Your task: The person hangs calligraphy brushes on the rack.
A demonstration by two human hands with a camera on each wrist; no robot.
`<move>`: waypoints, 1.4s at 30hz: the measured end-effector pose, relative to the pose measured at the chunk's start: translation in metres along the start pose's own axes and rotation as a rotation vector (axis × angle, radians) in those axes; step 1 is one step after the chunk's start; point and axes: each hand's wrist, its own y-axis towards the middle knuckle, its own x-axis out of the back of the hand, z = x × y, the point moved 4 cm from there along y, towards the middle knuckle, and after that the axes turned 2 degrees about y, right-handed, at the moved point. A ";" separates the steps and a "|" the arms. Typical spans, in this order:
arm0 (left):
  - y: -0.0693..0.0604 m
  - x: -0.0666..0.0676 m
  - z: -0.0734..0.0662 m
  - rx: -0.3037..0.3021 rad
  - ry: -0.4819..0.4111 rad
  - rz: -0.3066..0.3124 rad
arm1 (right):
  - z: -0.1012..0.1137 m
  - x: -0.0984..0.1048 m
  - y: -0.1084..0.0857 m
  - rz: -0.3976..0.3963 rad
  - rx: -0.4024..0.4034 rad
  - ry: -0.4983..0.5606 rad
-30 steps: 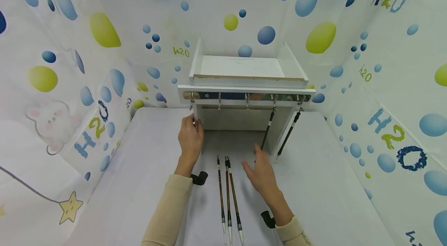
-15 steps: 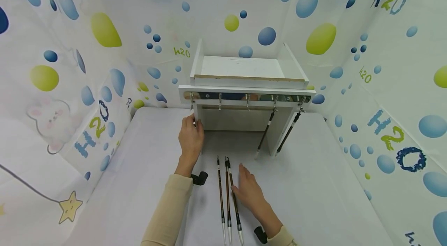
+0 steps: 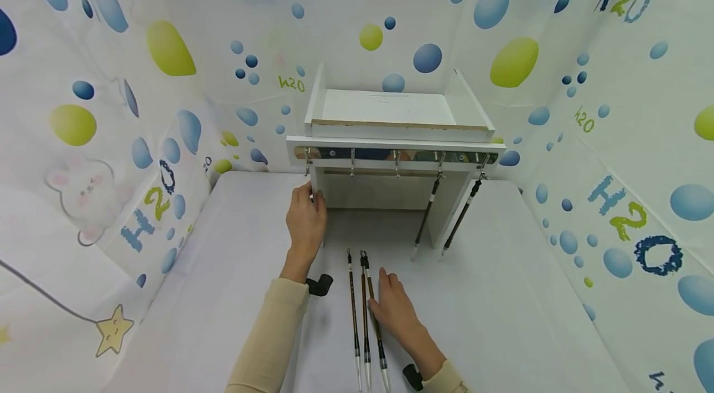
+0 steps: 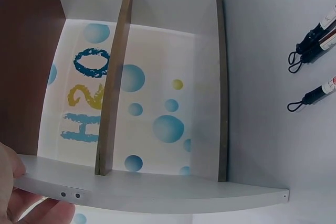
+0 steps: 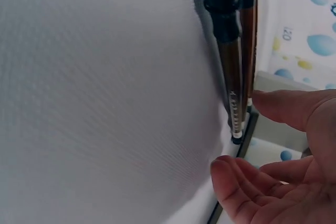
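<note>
Well, left hand (image 3: 307,217): fingers clamped on rack (image 3: 375,155), likely steadying it.
Right hand (image 3: 397,309): fingers apart, brushes (image 3: 365,312) beside them.

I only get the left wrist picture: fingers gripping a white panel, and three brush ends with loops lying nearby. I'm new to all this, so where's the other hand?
Observer: The head view has the right hand beside the three lying brushes, near the rightmost one.

Visitor: Has it picked that one up?

Observer: No, the right wrist view shows a gap between its thumb and fingers, with no brush gripped there.

Visitor: Are any brushes put up somewhere?

Observer: Yes, two hanging brushes dangle from hooks at the right end of the rack.
</note>
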 end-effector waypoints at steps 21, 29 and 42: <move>0.000 0.000 0.000 -0.001 -0.007 0.005 | -0.003 -0.014 0.008 0.007 -0.067 0.121; 0.000 -0.001 0.000 -0.002 -0.014 -0.003 | 0.000 -0.009 0.009 0.007 -0.077 0.121; 0.000 -0.001 0.000 -0.007 -0.007 -0.009 | -0.004 0.005 0.012 -0.031 -0.120 0.241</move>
